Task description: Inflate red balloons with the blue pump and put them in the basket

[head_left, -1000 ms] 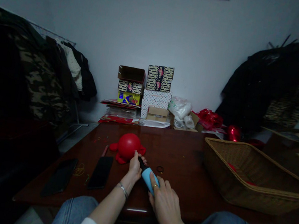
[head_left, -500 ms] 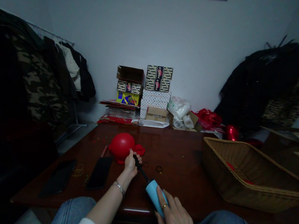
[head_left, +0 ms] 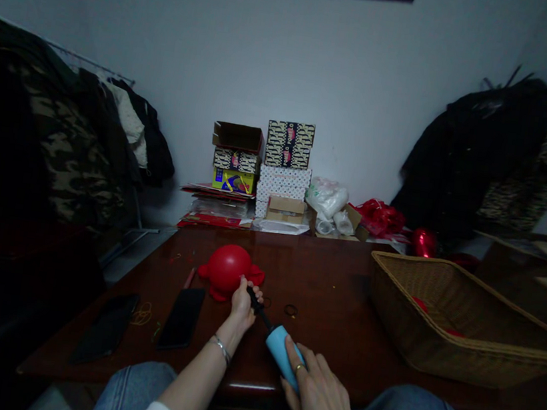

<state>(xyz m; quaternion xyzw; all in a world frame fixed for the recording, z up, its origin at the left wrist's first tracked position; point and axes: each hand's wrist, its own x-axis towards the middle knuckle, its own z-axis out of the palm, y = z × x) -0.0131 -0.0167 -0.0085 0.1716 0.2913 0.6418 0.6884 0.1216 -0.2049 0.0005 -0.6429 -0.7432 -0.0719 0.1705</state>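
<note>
Dim room, pale wall at the far side, dark wooden table (head_left: 342,295) carrying the work.

Left hand (head_left: 242,300) sits at the near edge of a red balloon (head_left: 227,267); its fingers (head_left: 248,290) are closed around the black nozzle end of a hand pump, right where it meets the balloon's neck. The joint itself is hidden under the hand. Balloon is partly inflated, resting on the table, just to the far left of the hand.

Right hand (head_left: 322,403) is wrapped around the near end of the blue pump barrel (head_left: 281,354), fingers closed on it, ring visible.

Key relation: the pump's long axis runs diagonally, from near right (barrel, right hand) to far left (nozzle, left hand, balloon). A thin black rod shows between barrel and nozzle, so the two hands are apart along that one line. Left hand is the nearer to the balloon; right hand is well apart from it.

Nearby: two dark phones (head_left: 182,317) at near left, a wicker basket (head_left: 444,322) at right, stacked boxes (head_left: 286,166) against the wall.
</note>
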